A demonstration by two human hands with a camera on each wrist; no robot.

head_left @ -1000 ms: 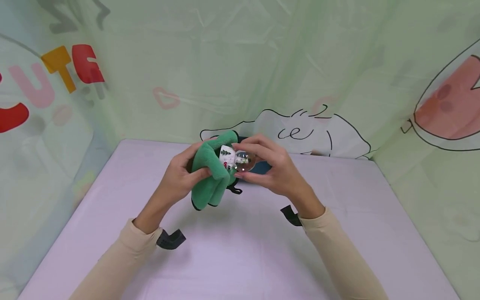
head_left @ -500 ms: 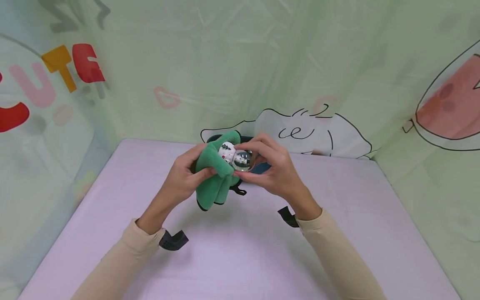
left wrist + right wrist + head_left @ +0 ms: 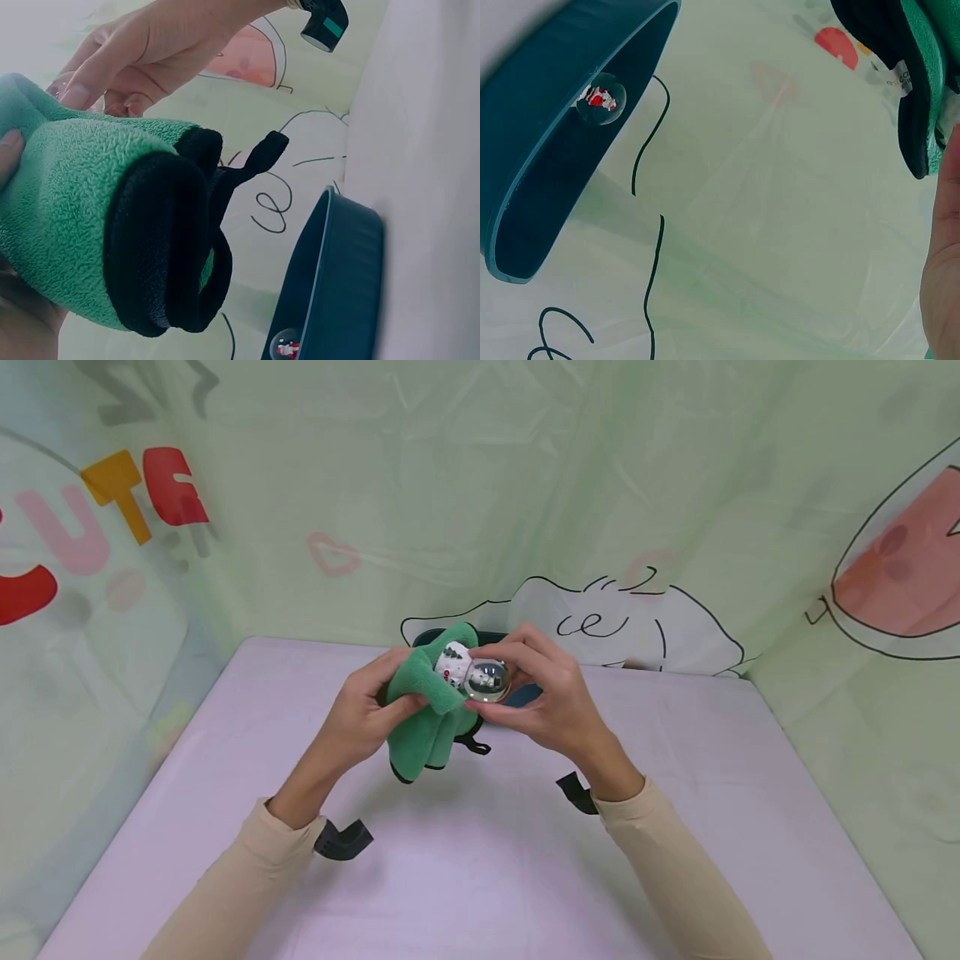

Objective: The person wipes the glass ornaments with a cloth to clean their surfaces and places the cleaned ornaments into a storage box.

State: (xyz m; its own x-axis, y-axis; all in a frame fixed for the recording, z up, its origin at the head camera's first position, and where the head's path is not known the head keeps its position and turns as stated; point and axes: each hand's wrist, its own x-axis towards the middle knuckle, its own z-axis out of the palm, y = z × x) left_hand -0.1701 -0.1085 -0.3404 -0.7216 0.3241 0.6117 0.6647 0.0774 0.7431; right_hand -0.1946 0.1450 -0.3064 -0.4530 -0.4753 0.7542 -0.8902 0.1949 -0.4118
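Note:
Above the middle of the table, my left hand (image 3: 360, 710) holds a folded green towel (image 3: 420, 735) with dark edging and a hanging loop, the thumb in front. The towel wraps the white base of a small snow globe (image 3: 487, 680); trees and red details show on that base. My right hand (image 3: 546, 689) grips the clear glass ball between thumb and fingers, with the ball pointing right. In the left wrist view the towel (image 3: 82, 202) hides most of the globe. In the right wrist view only a sliver of the globe shows by the towel's edge.
Behind the hands stands a dark blue bin (image 3: 349, 270), partly hidden in the head view. Inside it sits another snow globe (image 3: 601, 99) with a red and white figure. The table (image 3: 480, 877) has a pale lilac cover; a printed curtain (image 3: 480, 493) closes the back and sides.
The snow globe has turned a little in my fingers, its base pattern tilting and the ball facing more toward the camera. Towel and left hand have shifted slightly right.

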